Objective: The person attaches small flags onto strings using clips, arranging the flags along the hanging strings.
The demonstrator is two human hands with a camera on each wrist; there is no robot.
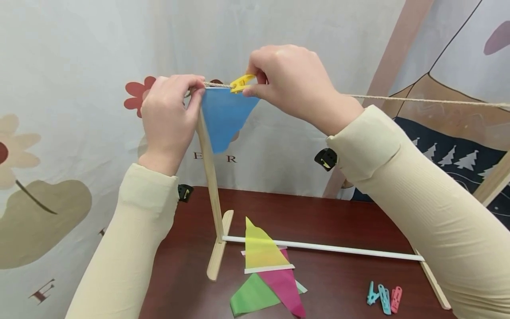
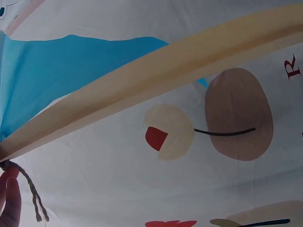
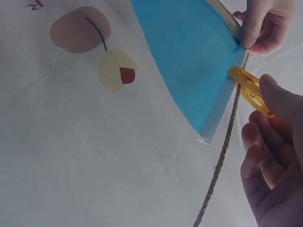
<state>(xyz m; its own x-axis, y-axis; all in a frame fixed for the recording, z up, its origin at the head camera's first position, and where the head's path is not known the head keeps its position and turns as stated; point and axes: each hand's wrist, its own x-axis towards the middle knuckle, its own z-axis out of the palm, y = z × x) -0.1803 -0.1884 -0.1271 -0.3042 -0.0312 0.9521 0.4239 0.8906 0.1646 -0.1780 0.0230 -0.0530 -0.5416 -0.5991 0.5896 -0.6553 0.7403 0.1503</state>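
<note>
A blue pennant flag (image 1: 225, 117) with a white top strip hangs along a twine rope (image 1: 418, 100) beside the left wooden post (image 1: 209, 173). My left hand (image 1: 171, 113) pinches the flag's corner at the rope, close to the post's top. In the right wrist view, a yellow clothespin (image 3: 242, 75) straddles the rope, its tip over the white strip. Thumb and fingers of my right hand (image 1: 292, 84) pinch the clothespin's handles. The strip's other end (image 3: 204, 138) stands apart from the rope. Two loose rope ends (image 2: 35, 198) dangle by the post in the left wrist view.
Yellow (image 1: 263, 248), magenta (image 1: 280, 283) and green (image 1: 253, 294) flags overlap on the dark red table (image 1: 326, 292). A white rod (image 1: 338, 248) joins the stand's wooden feet. Two bluish clothespins (image 1: 384, 299) and a pink clothespin (image 1: 396, 299) lie at the right.
</note>
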